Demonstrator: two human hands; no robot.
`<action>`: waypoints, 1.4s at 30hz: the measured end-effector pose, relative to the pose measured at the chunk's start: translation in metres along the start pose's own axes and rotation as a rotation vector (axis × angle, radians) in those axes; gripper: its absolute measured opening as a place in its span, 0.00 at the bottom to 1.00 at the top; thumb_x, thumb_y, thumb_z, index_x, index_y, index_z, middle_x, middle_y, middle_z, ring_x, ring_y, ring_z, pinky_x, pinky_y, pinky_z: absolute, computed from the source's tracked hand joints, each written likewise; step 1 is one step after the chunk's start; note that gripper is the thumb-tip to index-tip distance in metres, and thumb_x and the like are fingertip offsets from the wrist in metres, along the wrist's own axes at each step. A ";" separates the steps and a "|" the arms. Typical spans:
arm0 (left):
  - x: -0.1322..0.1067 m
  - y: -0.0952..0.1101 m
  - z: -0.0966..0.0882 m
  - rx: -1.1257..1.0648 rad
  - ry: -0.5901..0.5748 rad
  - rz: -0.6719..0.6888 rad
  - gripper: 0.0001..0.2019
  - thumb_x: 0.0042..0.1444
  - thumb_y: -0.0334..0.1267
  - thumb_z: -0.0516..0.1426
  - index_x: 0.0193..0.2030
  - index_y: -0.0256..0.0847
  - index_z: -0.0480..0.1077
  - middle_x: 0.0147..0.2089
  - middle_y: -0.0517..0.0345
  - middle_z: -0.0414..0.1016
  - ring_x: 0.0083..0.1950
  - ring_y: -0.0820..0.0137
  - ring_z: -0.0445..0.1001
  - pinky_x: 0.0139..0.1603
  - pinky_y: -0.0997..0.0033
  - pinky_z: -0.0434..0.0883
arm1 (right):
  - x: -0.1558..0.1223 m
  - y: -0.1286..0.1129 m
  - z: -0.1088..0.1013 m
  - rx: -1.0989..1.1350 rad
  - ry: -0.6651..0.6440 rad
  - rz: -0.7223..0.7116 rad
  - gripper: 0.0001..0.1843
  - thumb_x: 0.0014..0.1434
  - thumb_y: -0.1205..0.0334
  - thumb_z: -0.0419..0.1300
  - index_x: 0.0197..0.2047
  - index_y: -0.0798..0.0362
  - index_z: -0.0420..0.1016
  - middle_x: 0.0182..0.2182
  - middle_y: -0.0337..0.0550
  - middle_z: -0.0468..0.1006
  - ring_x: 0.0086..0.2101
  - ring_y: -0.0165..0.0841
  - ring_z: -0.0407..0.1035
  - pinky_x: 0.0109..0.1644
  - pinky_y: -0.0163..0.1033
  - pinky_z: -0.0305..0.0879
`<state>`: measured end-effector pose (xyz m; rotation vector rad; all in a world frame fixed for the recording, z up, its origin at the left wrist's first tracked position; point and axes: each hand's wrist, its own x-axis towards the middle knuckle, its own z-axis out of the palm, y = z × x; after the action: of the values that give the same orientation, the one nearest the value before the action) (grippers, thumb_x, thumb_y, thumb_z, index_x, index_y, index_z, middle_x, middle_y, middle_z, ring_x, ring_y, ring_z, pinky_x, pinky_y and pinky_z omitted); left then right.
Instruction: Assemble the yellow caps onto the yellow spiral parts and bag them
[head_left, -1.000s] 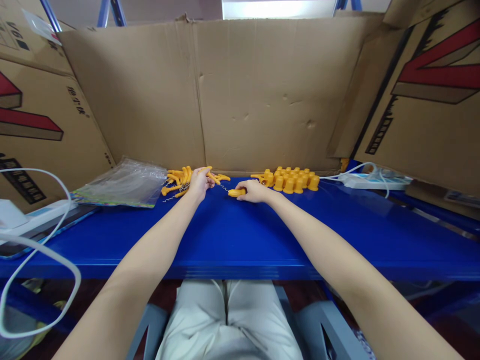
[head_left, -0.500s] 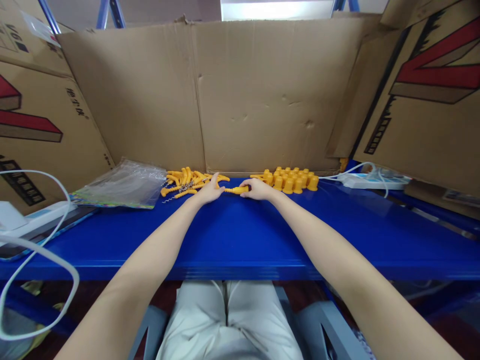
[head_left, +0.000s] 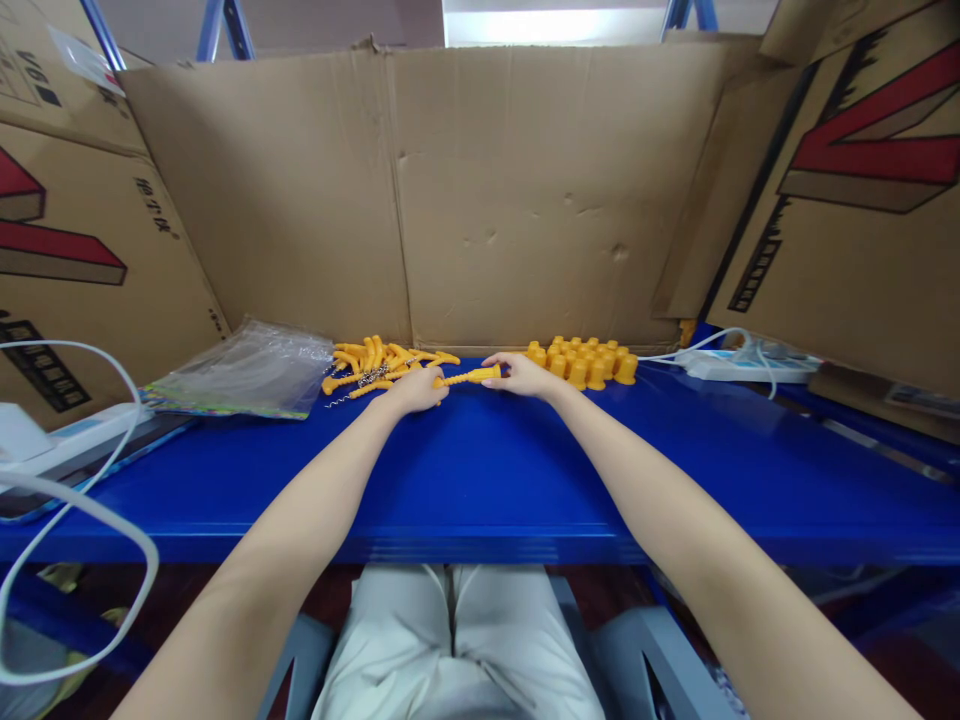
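Both my hands meet at the far middle of the blue table. Between them is a long yellow plastic piece with a ribbed stem and a wider cap end. My left hand pinches the stem end, and my right hand grips the cap end. A heap of curved yellow stems with small metal springs lies just left of my left hand. A cluster of several upright yellow caps stands right behind my right hand.
Cardboard walls close in the table at the back and both sides. A clear plastic bag lies at the left. A white power strip with cables sits at the right. A white cable loops at the near left edge.
My left hand left the stem heap and came to my right hand with a stem. The stem and the cap now sit in line between both hands.
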<state>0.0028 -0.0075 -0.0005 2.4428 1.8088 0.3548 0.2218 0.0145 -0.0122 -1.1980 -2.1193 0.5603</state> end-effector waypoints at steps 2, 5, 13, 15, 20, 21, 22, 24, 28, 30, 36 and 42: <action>-0.001 0.001 -0.001 0.031 0.005 -0.001 0.13 0.52 0.39 0.50 0.41 0.39 0.69 0.35 0.53 0.77 0.37 0.65 0.73 0.37 0.71 0.66 | 0.000 0.003 -0.001 0.070 0.003 0.039 0.23 0.47 0.63 0.66 0.47 0.57 0.69 0.37 0.44 0.73 0.32 0.28 0.68 0.41 0.37 0.66; -0.002 0.001 -0.002 0.063 0.014 0.000 0.12 0.50 0.38 0.51 0.40 0.39 0.68 0.35 0.53 0.77 0.36 0.65 0.73 0.33 0.71 0.64 | 0.000 0.004 -0.005 0.194 -0.010 0.060 0.23 0.43 0.68 0.68 0.43 0.55 0.68 0.39 0.43 0.73 0.34 0.27 0.69 0.43 0.36 0.67; -0.002 -0.001 -0.001 0.041 0.033 0.030 0.11 0.47 0.38 0.53 0.38 0.41 0.67 0.32 0.56 0.75 0.33 0.66 0.72 0.30 0.72 0.62 | -0.011 -0.009 -0.017 0.385 -0.197 0.219 0.17 0.54 0.50 0.61 0.28 0.57 0.68 0.23 0.41 0.75 0.15 0.21 0.61 0.22 0.30 0.64; -0.001 0.000 0.000 0.032 0.043 0.038 0.10 0.47 0.38 0.53 0.38 0.41 0.67 0.31 0.57 0.75 0.33 0.67 0.72 0.30 0.72 0.62 | -0.012 -0.013 -0.016 0.367 -0.210 0.298 0.26 0.58 0.42 0.53 0.24 0.57 0.67 0.16 0.39 0.70 0.10 0.20 0.53 0.14 0.29 0.56; -0.001 0.002 -0.001 -0.005 0.057 0.025 0.09 0.46 0.38 0.54 0.36 0.41 0.67 0.29 0.58 0.74 0.31 0.68 0.71 0.30 0.72 0.62 | -0.011 -0.020 -0.013 0.302 -0.230 0.457 0.35 0.61 0.36 0.38 0.21 0.56 0.65 0.09 0.38 0.62 0.07 0.20 0.45 0.09 0.29 0.43; -0.001 0.002 -0.002 -0.017 0.061 0.022 0.09 0.46 0.38 0.54 0.36 0.41 0.67 0.28 0.58 0.74 0.30 0.68 0.71 0.30 0.72 0.62 | -0.012 -0.021 -0.014 0.308 -0.234 0.463 0.36 0.61 0.36 0.37 0.22 0.57 0.65 0.09 0.38 0.63 0.07 0.20 0.46 0.09 0.29 0.43; -0.002 0.002 -0.002 -0.031 0.062 0.021 0.09 0.46 0.37 0.54 0.36 0.41 0.67 0.28 0.58 0.74 0.30 0.68 0.71 0.30 0.72 0.62 | -0.012 -0.022 -0.015 0.324 -0.245 0.466 0.36 0.60 0.35 0.36 0.23 0.57 0.66 0.10 0.40 0.65 0.07 0.21 0.47 0.09 0.29 0.44; -0.003 0.002 -0.003 -0.051 0.057 0.021 0.09 0.46 0.37 0.54 0.35 0.40 0.68 0.27 0.58 0.74 0.30 0.68 0.72 0.30 0.73 0.63 | -0.014 -0.022 -0.019 0.379 -0.295 0.463 0.33 0.59 0.35 0.40 0.28 0.57 0.67 0.14 0.42 0.70 0.09 0.22 0.53 0.10 0.29 0.50; -0.004 0.003 -0.004 -0.070 0.051 0.013 0.08 0.46 0.36 0.54 0.35 0.40 0.68 0.27 0.58 0.74 0.30 0.69 0.72 0.30 0.73 0.63 | -0.019 -0.018 -0.025 0.541 -0.367 0.375 0.20 0.53 0.53 0.64 0.43 0.54 0.64 0.27 0.41 0.78 0.18 0.25 0.67 0.20 0.29 0.66; -0.005 0.003 -0.005 -0.080 0.046 0.007 0.08 0.46 0.36 0.54 0.35 0.40 0.68 0.27 0.58 0.74 0.29 0.69 0.72 0.29 0.73 0.63 | -0.019 -0.015 -0.025 0.581 -0.358 0.343 0.21 0.50 0.62 0.67 0.45 0.53 0.63 0.29 0.40 0.79 0.19 0.24 0.68 0.23 0.29 0.68; -0.006 0.005 -0.006 -0.010 0.045 0.019 0.10 0.46 0.37 0.54 0.37 0.40 0.68 0.28 0.57 0.74 0.30 0.68 0.71 0.29 0.72 0.61 | -0.014 -0.013 -0.021 0.555 -0.398 0.348 0.17 0.61 0.51 0.55 0.32 0.58 0.67 0.18 0.40 0.74 0.12 0.21 0.60 0.13 0.26 0.56; -0.005 0.005 -0.005 0.032 0.042 0.013 0.11 0.47 0.38 0.53 0.39 0.40 0.69 0.31 0.56 0.76 0.32 0.66 0.72 0.31 0.71 0.62 | -0.010 -0.015 -0.018 0.533 -0.429 0.458 0.31 0.63 0.41 0.40 0.28 0.59 0.68 0.09 0.38 0.66 0.07 0.21 0.51 0.09 0.26 0.45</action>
<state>0.0048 -0.0138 0.0051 2.4884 1.8294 0.3830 0.2291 -0.0002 0.0069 -1.3185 -1.8169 1.5958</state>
